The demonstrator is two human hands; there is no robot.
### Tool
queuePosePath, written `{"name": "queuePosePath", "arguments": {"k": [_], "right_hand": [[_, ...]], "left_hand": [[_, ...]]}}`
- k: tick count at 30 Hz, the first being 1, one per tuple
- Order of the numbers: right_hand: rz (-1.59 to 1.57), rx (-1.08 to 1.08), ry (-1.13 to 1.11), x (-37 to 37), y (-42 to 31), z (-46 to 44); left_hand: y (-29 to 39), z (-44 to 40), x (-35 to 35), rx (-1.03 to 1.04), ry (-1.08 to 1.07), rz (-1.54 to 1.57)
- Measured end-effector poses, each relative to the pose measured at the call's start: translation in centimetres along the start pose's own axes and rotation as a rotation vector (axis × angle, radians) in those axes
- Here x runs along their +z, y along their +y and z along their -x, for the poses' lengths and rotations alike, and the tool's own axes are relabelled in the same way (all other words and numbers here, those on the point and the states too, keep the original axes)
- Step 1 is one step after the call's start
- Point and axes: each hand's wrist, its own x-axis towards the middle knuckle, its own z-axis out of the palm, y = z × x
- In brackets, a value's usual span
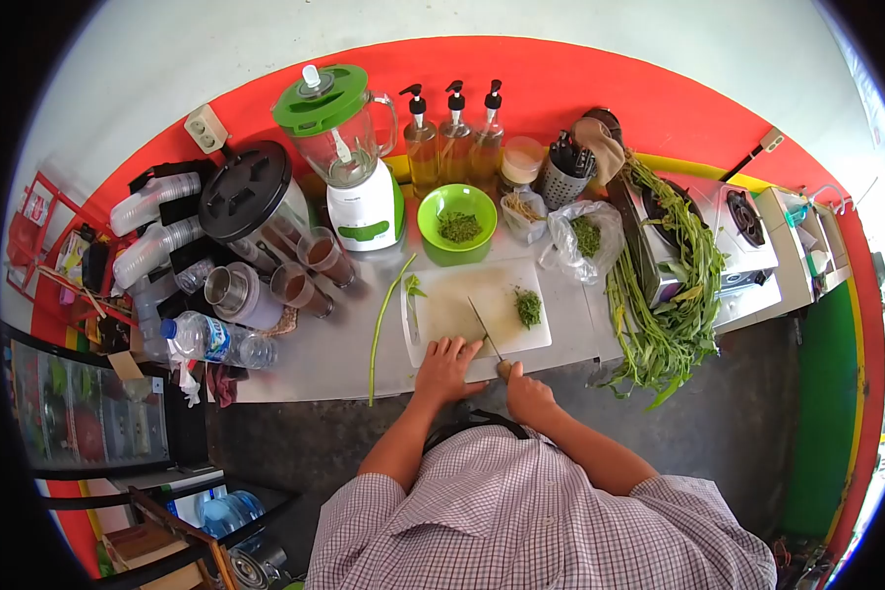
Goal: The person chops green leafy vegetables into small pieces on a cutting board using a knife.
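Because the left hand (447,369) is seen from above, its palm is hidden; the extended fingers rest at the near edge of a white cutting board (452,313), and whether they grip anything cannot be told. The right hand (529,396) is closed around the handle of a knife (478,318), covering much of it; the blade slants across the board, its tip pointing away from the person. Chopped greens (527,308) lie on the board right of the blade; a leafy sprig (414,287) lies at its left side. A long green stalk (377,334) lies on the counter beside the board. The contents of the glass-fronted case (87,408) at lower left are hard to make out, and a bunch of leafy stems (659,329) partly covers the stove (754,264). The lens border cuts off the room's corners. The metal counter (324,382) stands before a wall with a red band (600,87), pale above; the floor (747,379) is dark grey.
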Motion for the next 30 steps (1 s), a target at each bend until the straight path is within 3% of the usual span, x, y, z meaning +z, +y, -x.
{"name": "queuePosePath", "arguments": {"k": [7,24,30], "right_hand": [[0.004,-0.003,-0.049,-2.0,-0.1,-0.4],[-0.059,0.005,-0.014,0.8,0.8,-1.2],[-0.047,-0.001,-0.051,0.1,0.7,-0.1]], "left_hand": [[0.2,0.2,-0.5,-0.013,-0.053,-0.009],[0.3,-0.1,-0.4,-0.029,-0.098,-0.018],[0.3,-0.1,0.1,-0.033,-0.032,-0.029]]}}
